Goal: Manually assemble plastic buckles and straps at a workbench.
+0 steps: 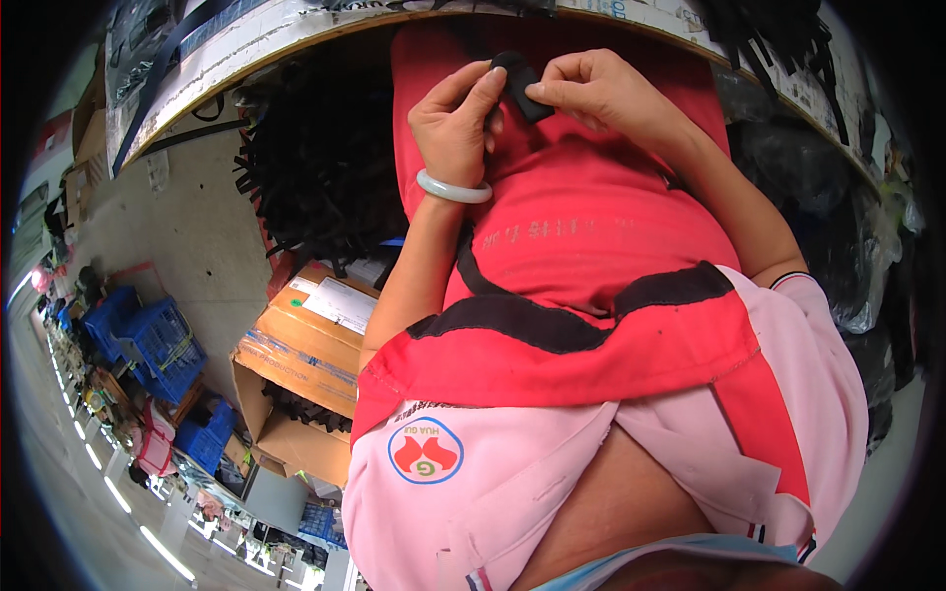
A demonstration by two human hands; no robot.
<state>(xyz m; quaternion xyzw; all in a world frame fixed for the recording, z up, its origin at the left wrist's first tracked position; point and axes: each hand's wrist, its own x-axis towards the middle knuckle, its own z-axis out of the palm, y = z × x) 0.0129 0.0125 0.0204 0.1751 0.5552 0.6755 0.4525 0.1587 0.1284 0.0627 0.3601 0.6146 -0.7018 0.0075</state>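
One black piece (525, 94) is pinched by the left hand (451, 120) and right hand (603, 91), near the edge of the worktable (229, 61).

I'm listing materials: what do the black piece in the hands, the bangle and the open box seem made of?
Black piece: matte, possibly fabric or foam; no weave is clear at this size. Bangle: polished stone, glass or plastic, judging by its smooth, pale sheen; which one I can't tell. Box: almost surely cardboard, dull brown and stiffly folded.
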